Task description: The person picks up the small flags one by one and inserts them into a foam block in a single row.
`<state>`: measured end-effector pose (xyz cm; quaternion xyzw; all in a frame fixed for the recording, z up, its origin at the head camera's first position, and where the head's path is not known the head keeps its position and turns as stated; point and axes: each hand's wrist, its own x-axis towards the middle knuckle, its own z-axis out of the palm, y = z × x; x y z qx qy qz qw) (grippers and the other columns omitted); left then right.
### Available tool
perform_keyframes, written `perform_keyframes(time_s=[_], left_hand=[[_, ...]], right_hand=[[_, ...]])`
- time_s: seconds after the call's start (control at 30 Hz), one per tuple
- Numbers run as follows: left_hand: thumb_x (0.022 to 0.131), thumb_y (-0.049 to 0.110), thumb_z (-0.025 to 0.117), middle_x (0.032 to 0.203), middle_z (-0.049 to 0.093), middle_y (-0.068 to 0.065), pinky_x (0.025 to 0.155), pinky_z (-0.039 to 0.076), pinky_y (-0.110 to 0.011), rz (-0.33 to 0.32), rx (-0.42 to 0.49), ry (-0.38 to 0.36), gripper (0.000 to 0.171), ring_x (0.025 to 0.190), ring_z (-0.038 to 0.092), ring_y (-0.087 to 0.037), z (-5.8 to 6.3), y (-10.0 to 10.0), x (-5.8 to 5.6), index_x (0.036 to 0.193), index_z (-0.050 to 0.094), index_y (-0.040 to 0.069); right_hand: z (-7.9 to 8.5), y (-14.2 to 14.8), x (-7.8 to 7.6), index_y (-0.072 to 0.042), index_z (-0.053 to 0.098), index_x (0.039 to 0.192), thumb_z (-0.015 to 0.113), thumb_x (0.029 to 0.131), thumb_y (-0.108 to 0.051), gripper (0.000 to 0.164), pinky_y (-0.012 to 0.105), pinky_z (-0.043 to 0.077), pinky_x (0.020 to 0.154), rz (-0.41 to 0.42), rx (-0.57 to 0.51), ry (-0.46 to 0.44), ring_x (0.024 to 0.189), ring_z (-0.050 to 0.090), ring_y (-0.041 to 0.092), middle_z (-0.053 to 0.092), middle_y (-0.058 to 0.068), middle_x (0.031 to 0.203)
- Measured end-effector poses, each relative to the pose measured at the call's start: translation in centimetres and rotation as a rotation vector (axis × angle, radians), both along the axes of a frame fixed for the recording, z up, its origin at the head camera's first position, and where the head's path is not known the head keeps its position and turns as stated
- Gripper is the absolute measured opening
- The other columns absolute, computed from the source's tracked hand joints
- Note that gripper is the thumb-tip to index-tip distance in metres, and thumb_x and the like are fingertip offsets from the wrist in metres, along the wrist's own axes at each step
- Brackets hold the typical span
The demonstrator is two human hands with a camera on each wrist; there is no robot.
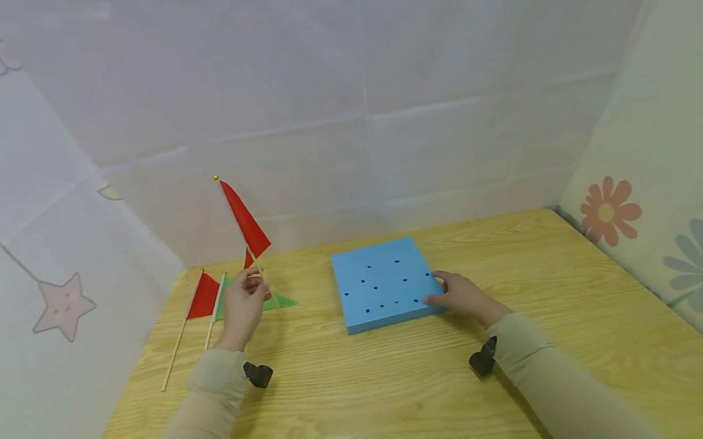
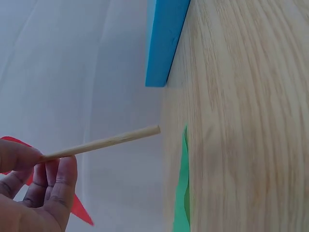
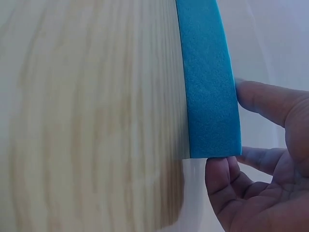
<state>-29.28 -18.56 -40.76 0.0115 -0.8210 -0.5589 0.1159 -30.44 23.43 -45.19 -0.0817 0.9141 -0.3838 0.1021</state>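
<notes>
While red flag is tilted above tabletop, L hand pinches its stick; R hand grips blue board at R edge.
Board flat, w/ small holes on top; 2nd red flag & green flag lie nr L hand.

1. Two red flags: the pinched flag in the left fingers, the lying flag left of them.
2. One green flag in sight, partly hidden behind the left fingers.
3. One blue block, touched by the right fingers.
4. Eleven holes visible, beside and left of the right fingers.
5. One bench, below all fingers.
</notes>
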Motion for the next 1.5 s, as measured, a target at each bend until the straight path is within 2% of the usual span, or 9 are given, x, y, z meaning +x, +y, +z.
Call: perform_keyframes(time_s=[0.23,0.33,0.5,0.6,0.77,1.0,1.23,1.5], left_hand=[[0.105,0.003,0.056,0.113,0.062,-0.020,0.092,0.057,-0.049,-0.012,0.011,0.056,0.030,0.103,0.065,-0.033,-0.1,1.9,-0.9,0.135,0.057,-0.002],[0.103,0.001,0.058,0.111,0.062,-0.021,0.089,0.058,-0.047,-0.014,0.025,0.086,0.028,0.104,0.064,-0.036,0.0,3.1,-1.2,0.131,0.059,-0.004],[0.102,-0.001,0.059,0.109,0.063,-0.022,0.087,0.060,-0.046,-0.027,0.033,0.132,0.027,0.106,0.065,-0.037,-0.2,4.8,-1.5,0.129,0.061,-0.005],[0.102,-0.002,0.059,0.110,0.063,-0.022,0.088,0.059,-0.048,-0.034,0.050,0.143,0.027,0.107,0.064,-0.037,-0.4,5.4,-1.6,0.128,0.061,-0.005],[0.102,-0.001,0.060,0.109,0.064,-0.021,0.086,0.060,-0.043,-0.029,0.038,0.154,0.024,0.106,0.065,-0.035,-0.3,6.1,-1.7,0.126,0.063,-0.003],[0.101,-0.001,0.061,0.105,0.064,-0.020,0.084,0.061,-0.042,-0.034,0.040,0.208,0.020,0.104,0.066,-0.035,-0.7,7.0,-2.4,0.120,0.064,-0.003],[0.100,-0.003,0.061,0.102,0.065,-0.020,0.085,0.060,-0.047,-0.034,0.036,0.243,0.017,0.102,0.066,-0.036,-1.5,7.9,-3.0,0.117,0.065,-0.004],[0.100,-0.004,0.061,0.100,0.064,-0.020,0.084,0.061,-0.047,-0.047,0.068,0.281,0.016,0.100,0.066,-0.038,-1.9,8.3,-3.5,0.115,0.064,-0.005]], right_hand=[[0.4,-1.4,0.4,0.014,0.035,0.151,0.074,0.097,-0.022,0.076,0.035,0.036,0.065,0.001,0.005,0.023,0.072,0.043,0.021,0.050,0.012,0.089],[0.4,-2.0,0.4,0.013,0.036,0.151,0.074,0.097,-0.023,0.076,0.036,0.039,0.068,-0.012,0.014,0.020,0.075,0.047,0.023,0.053,0.015,0.094],[0.4,-2.8,0.6,0.012,0.035,0.152,0.073,0.098,-0.025,0.076,0.044,0.049,0.079,-0.025,0.017,0.017,0.093,0.057,0.031,0.060,0.025,0.112],[0.3,-3.2,0.8,0.011,0.035,0.153,0.072,0.099,-0.026,0.076,0.051,0.052,0.090,-0.027,0.012,0.012,0.112,0.059,0.040,0.059,0.033,0.126],[0.1,-3.9,1.1,0.013,0.032,0.154,0.071,0.100,-0.026,0.077,0.056,0.050,0.098,-0.017,0.030,0.029,0.125,0.056,0.048,0.055,0.039,0.133],[0.8,-4.4,0.8,0.015,0.020,0.156,0.065,0.104,-0.025,0.080,0.057,0.033,0.116,0.048,0.101,0.010,0.143,0.036,0.048,0.031,0.036,0.157],[1.2,-4.2,0.2,0.017,0.021,0.155,0.066,0.103,-0.027,0.082,0.058,0.034,0.115,0.079,0.148,-0.011,0.143,0.034,0.051,0.031,0.041,0.155],[1.5,-4.0,-0.1,0.018,0.019,0.155,0.067,0.102,-0.027,0.084,0.059,0.034,0.114,0.110,0.145,-0.029,0.143,0.034,0.052,0.029,0.042,0.155]])
